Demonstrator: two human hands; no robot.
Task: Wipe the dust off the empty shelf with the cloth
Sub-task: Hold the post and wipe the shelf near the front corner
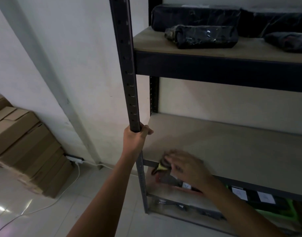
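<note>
At front-left corner of the shelf (pixel 232 147), my right hand (pixel 186 166) is pressing the cloth (pixel 161 165) flat, fingers roughly straight but blurred. Cloth is sitting on the board edge, partly hanging over the front rail. Left hand (pixel 135 135) is gripping the post (pixel 129 82), fingers wrapped round it. Upper shelf is holding black packages (pixel 201 37). Boxes (pixel 27 142) are stacked by the wall w/ a white cable (pixel 75 177) on the floor.

Bare beige shelf (pixel 232 147), dark cloth (pixel 161 164) at its front-left edge
</note>
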